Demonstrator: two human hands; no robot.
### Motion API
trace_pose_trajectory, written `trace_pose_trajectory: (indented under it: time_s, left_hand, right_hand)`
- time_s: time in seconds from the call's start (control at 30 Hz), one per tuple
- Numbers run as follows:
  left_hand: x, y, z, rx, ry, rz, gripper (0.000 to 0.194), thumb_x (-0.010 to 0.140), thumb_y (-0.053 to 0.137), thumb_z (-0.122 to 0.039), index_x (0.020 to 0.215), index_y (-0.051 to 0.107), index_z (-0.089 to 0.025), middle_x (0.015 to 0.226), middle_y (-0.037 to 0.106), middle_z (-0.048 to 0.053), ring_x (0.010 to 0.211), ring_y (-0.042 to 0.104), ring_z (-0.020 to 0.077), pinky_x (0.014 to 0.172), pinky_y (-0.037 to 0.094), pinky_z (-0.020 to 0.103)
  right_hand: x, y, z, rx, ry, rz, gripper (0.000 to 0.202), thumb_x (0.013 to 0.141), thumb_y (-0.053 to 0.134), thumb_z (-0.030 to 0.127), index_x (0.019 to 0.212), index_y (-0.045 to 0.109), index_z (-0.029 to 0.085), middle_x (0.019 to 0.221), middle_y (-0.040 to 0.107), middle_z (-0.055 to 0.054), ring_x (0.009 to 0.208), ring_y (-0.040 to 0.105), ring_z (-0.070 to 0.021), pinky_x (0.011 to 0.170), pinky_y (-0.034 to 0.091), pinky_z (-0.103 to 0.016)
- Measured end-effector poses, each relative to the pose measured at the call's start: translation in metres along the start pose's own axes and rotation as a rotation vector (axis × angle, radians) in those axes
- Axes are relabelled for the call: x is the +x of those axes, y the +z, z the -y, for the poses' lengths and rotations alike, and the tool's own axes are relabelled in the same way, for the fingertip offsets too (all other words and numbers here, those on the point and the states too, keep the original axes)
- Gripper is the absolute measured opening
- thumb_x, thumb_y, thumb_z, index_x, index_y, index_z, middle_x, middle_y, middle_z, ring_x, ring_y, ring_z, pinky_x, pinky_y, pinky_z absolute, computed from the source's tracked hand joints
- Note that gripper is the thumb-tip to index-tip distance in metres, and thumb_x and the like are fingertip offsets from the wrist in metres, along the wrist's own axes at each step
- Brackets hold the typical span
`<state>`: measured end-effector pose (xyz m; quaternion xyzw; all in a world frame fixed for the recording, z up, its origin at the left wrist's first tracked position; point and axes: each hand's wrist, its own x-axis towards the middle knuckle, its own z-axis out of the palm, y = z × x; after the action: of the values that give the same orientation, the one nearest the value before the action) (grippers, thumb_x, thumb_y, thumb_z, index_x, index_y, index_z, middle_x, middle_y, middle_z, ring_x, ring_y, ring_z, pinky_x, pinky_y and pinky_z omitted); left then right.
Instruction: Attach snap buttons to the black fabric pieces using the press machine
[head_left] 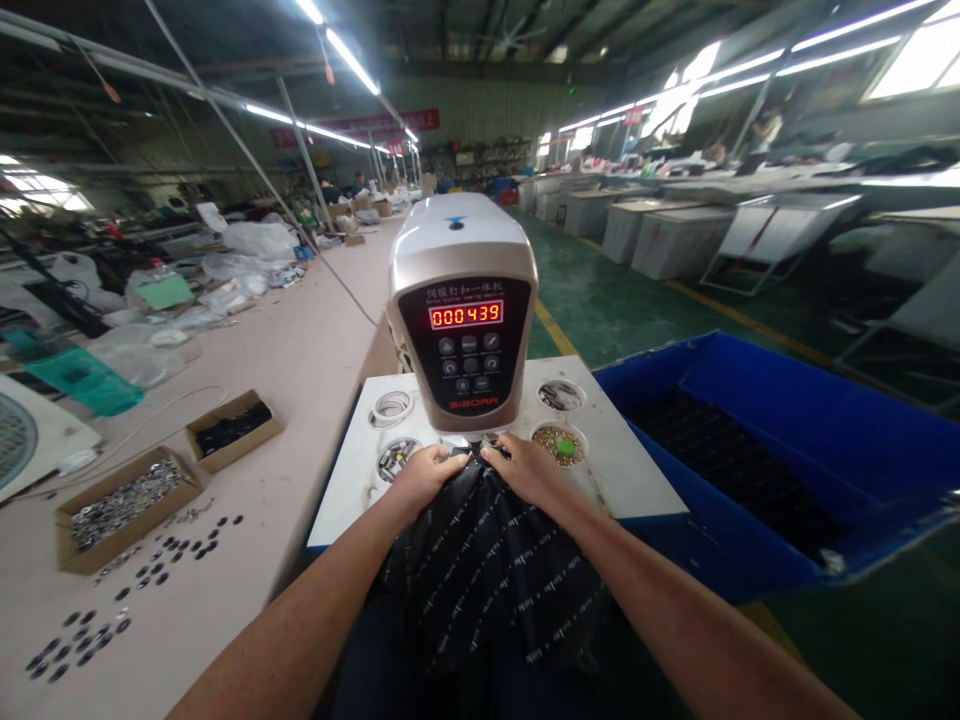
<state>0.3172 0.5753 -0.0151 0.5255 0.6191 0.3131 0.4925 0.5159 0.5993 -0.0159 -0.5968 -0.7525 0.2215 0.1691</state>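
Observation:
A black fabric piece with rows of small white lettering hangs down over my lap. Its top edge lies under the head of a button-attaching machine, whose red display reads 000439. My left hand pinches that edge on the left, thumb pointing inward. On the right, my right hand grips the same edge, close to the left thumb. The machine's head partly hides the spot between my fingertips, so I cannot make out any fastener there.
Cups of small metal parts sit in the white machine table, one cup with a green piece. To the left are a cardboard box of metal fasteners, a smaller box and scattered black discs. A blue bin holds dark fabric on the right.

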Motion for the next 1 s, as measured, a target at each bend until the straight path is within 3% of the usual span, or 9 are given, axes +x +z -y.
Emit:
trace_pose_trajectory:
  time_s: [0.3, 0.77, 0.93, 1.0]
  left_hand:
    - [0.007, 0.007, 0.007, 0.144, 0.142, -0.143, 0.029, 0.076, 0.063, -0.046, 0.080, 0.064, -0.017, 0.078, 0.068, 0.002, 0.080, 0.061, 0.0223, 0.074, 0.041, 0.031]
    - [0.010, 0.008, 0.016, 0.174, 0.176, -0.137, 0.033, 0.078, 0.060, -0.049, 0.083, 0.065, -0.017, 0.080, 0.070, 0.003, 0.079, 0.063, 0.0218, 0.074, 0.044, 0.031]
    - [0.002, 0.009, 0.010, 0.234, 0.187, -0.163, 0.034, 0.080, 0.058, -0.049, 0.086, 0.068, -0.017, 0.085, 0.073, 0.006, 0.084, 0.066, 0.0250, 0.078, 0.048, 0.035]
    - [-0.009, 0.006, 0.006, 0.269, 0.201, -0.211, 0.038, 0.082, 0.058, -0.050, 0.097, 0.068, -0.016, 0.097, 0.073, 0.010, 0.094, 0.066, 0.0280, 0.087, 0.049, 0.040]
  right_hand:
    - [-0.004, 0.005, -0.001, -0.073, 0.025, -0.014, 0.031, 0.103, 0.043, 0.043, 0.103, 0.066, 0.022, 0.101, 0.076, -0.009, 0.095, 0.069, -0.0260, 0.075, 0.038, -0.030]
    - [-0.007, 0.008, 0.001, -0.069, 0.040, -0.025, 0.031, 0.103, 0.043, 0.043, 0.107, 0.066, 0.022, 0.100, 0.076, -0.010, 0.097, 0.069, -0.0259, 0.077, 0.039, -0.030]
    - [-0.008, 0.008, 0.000, 0.004, 0.033, -0.049, 0.030, 0.102, 0.045, 0.042, 0.104, 0.067, 0.021, 0.101, 0.076, -0.009, 0.096, 0.069, -0.0243, 0.079, 0.040, -0.030]
    - [-0.010, 0.004, -0.001, 0.049, 0.023, -0.064, 0.028, 0.101, 0.048, 0.040, 0.102, 0.068, 0.021, 0.101, 0.076, -0.008, 0.097, 0.068, -0.0233, 0.079, 0.040, -0.029]
